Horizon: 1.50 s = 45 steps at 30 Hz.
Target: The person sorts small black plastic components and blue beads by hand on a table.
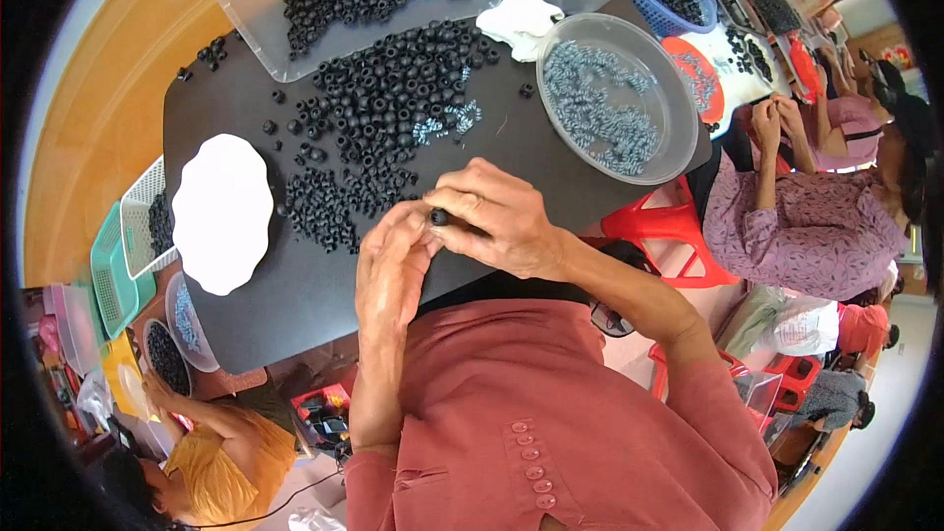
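My two hands meet over the near edge of the dark table. Between their fingertips sits one small round black plastic piece with a hole, like a cord-lock body. My left hand pinches it from the left, and my right hand closes on it from the right; the right palm is hidden. Just beyond lies a heap of similar round black pieces. Smaller black parts are spread nearer my left hand. Little blue-grey pieces that look like springs lie at the heap's right side.
A clear round tub of the blue-grey pieces stands at right, beside a white cloth. A clear bin of black pieces is at the back. A white scalloped plate lies left. Co-workers sit left and right; a red stool is near.
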Each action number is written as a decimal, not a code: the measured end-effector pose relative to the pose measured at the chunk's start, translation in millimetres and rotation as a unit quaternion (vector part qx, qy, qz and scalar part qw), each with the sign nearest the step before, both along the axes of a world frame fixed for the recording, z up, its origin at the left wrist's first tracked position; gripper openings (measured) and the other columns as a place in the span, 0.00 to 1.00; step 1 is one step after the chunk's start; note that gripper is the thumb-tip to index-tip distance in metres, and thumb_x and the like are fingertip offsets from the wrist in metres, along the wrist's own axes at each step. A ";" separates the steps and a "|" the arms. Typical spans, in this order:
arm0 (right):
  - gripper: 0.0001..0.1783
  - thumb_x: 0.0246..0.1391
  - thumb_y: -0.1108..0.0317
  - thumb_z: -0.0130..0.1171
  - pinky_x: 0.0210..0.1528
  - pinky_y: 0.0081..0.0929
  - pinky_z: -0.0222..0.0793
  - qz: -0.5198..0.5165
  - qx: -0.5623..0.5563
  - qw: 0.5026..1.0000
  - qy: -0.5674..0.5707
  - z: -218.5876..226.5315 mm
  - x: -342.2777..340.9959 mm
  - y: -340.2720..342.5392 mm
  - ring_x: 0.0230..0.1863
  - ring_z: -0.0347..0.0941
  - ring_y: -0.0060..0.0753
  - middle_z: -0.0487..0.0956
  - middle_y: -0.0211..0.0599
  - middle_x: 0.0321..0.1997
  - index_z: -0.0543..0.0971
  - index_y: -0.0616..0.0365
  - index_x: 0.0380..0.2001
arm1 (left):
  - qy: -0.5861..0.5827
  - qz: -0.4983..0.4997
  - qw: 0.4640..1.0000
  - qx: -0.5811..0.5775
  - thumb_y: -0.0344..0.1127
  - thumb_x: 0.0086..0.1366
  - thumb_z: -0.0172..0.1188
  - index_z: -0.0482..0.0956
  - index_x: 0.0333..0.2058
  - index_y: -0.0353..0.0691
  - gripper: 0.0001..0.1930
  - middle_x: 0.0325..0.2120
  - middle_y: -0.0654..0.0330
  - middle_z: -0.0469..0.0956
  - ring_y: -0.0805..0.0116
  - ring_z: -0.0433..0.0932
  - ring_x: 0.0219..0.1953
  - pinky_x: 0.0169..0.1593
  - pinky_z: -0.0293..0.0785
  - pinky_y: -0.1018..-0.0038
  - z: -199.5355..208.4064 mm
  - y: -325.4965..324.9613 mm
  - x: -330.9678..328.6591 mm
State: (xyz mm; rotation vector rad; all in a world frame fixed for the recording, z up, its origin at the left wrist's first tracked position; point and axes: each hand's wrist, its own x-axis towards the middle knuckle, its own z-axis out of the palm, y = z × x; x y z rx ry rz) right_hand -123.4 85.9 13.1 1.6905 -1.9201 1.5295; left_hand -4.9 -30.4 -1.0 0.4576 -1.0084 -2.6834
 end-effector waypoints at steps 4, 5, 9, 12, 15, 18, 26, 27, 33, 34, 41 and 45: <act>0.13 0.42 0.71 0.66 0.38 0.29 0.73 -0.115 0.050 0.988 0.095 47.8 -48.0 6.9 0.35 0.75 0.38 0.78 0.37 0.37 0.79 0.57 0.35 | 0.026 0.032 0.995 -0.088 0.31 0.66 0.52 0.75 0.40 0.29 0.10 0.34 0.53 0.78 0.66 0.78 0.40 0.49 0.74 0.71 -1.1 3.9 7.6; 0.11 0.44 0.69 0.65 0.37 0.27 0.73 -0.138 0.057 0.985 0.088 59.5 -71.9 7.4 0.32 0.75 0.33 0.79 0.37 0.34 0.79 0.57 0.34 | 0.019 0.040 0.992 -0.120 0.30 0.67 0.50 0.75 0.40 0.30 0.09 0.34 0.52 0.79 0.64 0.79 0.41 0.50 0.74 0.69 -4.8 4.2 10.5; 0.12 0.46 0.71 0.64 0.32 0.24 0.70 -0.258 0.005 0.957 0.133 90.6 -180.5 1.4 0.28 0.75 0.28 0.79 0.36 0.30 0.80 0.56 0.37 | 0.012 0.051 0.978 -0.201 0.28 0.67 0.47 0.75 0.37 0.31 0.08 0.34 0.54 0.80 0.66 0.79 0.40 0.50 0.73 0.69 -5.0 10.1 10.8; 0.12 0.46 0.63 0.62 0.50 0.38 0.67 -0.315 0.105 0.943 -0.022 98.5 -219.7 -0.3 0.46 0.73 0.46 0.79 0.43 0.43 0.81 0.55 0.35 | 0.027 0.043 0.973 -0.225 0.29 0.68 0.47 0.75 0.37 0.31 0.09 0.34 0.54 0.80 0.68 0.78 0.41 0.50 0.72 0.70 -7.4 10.3 6.5; 0.13 0.43 0.64 0.65 0.46 0.37 0.68 -0.309 0.039 0.913 0.262 100.4 -186.4 -17.5 0.41 0.75 0.46 0.81 0.42 0.36 0.81 0.59 0.32 | 0.028 0.037 0.970 -0.239 0.29 0.68 0.48 0.75 0.37 0.31 0.09 0.33 0.55 0.80 0.68 0.78 0.41 0.50 0.72 0.71 -11.0 8.1 9.7; 0.11 0.46 0.72 0.62 0.35 0.26 0.71 -0.109 0.070 0.986 0.104 63.4 -121.5 -29.6 0.30 0.76 0.31 0.80 0.35 0.31 0.80 0.55 0.36 | 0.014 0.038 0.969 -0.245 0.29 0.68 0.48 0.75 0.37 0.31 0.08 0.33 0.56 0.80 0.69 0.77 0.41 0.50 0.71 0.72 -5.3 7.3 12.7; 0.10 0.46 0.71 0.61 0.38 0.32 0.63 -0.094 0.180 0.978 0.042 1.2 -56.8 -27.1 0.37 0.73 0.35 0.76 0.31 0.34 0.78 0.55 0.35 | 0.002 0.023 0.961 -0.277 0.29 0.67 0.48 0.76 0.36 0.32 0.08 0.33 0.57 0.79 0.71 0.77 0.40 0.48 0.70 0.75 0.1 9.6 8.7; 0.11 0.45 0.71 0.61 0.39 0.32 0.63 -0.074 0.159 0.982 0.074 0.7 -56.4 -33.5 0.38 0.72 0.34 0.76 0.31 0.35 0.78 0.55 0.36 | -0.004 0.023 0.959 -0.284 0.28 0.67 0.48 0.76 0.36 0.32 0.08 0.33 0.57 0.80 0.71 0.77 0.40 0.48 0.70 0.76 2.0 9.5 8.2; 0.10 0.43 0.71 0.62 0.40 0.33 0.60 -0.018 0.197 0.968 0.151 6.0 -56.6 -45.5 0.37 0.70 0.32 0.74 0.30 0.33 0.79 0.54 0.33 | -0.017 0.025 0.956 -0.293 0.28 0.67 0.48 0.76 0.36 0.32 0.08 0.32 0.57 0.80 0.72 0.76 0.40 0.47 0.70 0.77 -1.2 10.0 9.1; 0.11 0.43 0.72 0.63 0.40 0.33 0.60 -0.022 0.232 0.960 0.156 8.9 -56.1 -44.7 0.37 0.70 0.33 0.74 0.30 0.34 0.79 0.56 0.34 | -0.018 0.026 0.955 -0.294 0.28 0.67 0.48 0.76 0.36 0.32 0.08 0.32 0.57 0.80 0.72 0.76 0.40 0.47 0.70 0.77 -1.6 10.3 9.2; 0.11 0.42 0.75 0.62 0.41 0.31 0.59 -0.017 0.235 0.964 0.126 6.0 -61.7 -40.2 0.34 0.71 0.33 0.75 0.31 0.33 0.80 0.56 0.34 | -0.023 0.044 0.962 -0.270 0.29 0.67 0.49 0.76 0.37 0.32 0.08 0.33 0.56 0.80 0.72 0.77 0.39 0.48 0.70 0.75 -2.0 10.3 8.1; 0.12 0.41 0.76 0.62 0.40 0.30 0.61 -0.025 0.171 0.982 0.077 4.4 -55.1 -31.7 0.31 0.73 0.31 0.76 0.31 0.32 0.80 0.56 0.33 | -0.032 0.055 0.971 -0.229 0.29 0.67 0.49 0.75 0.38 0.32 0.08 0.32 0.56 0.80 0.72 0.77 0.38 0.47 0.71 0.75 -0.5 12.4 4.3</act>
